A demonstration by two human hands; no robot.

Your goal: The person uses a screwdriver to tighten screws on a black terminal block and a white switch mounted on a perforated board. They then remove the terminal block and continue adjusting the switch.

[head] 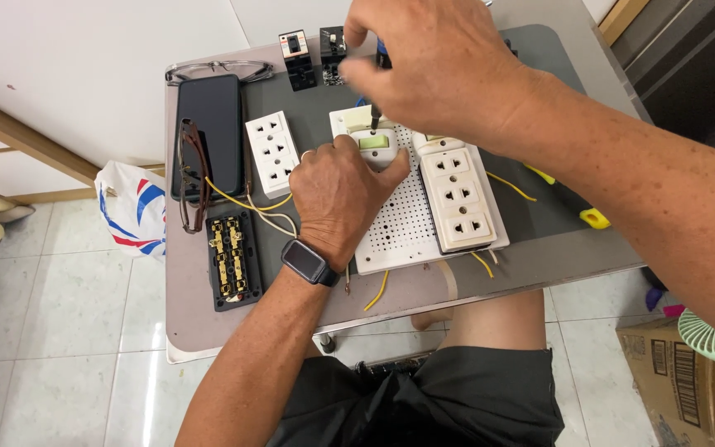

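glossy plastic socket [459,197], matt perforated board [403,225]

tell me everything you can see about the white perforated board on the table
The white perforated board lies flat on the small grey table, near its front edge. It looks like plastic, a rectangle covered in a regular grid of small holes. A cream triple socket strip sits along its right side, and a small switch unit sits near its top. The left hand rests on it, pressing that unit, while the right hand holds a screwdriver above. Yellow wires stick out from under its front edge.
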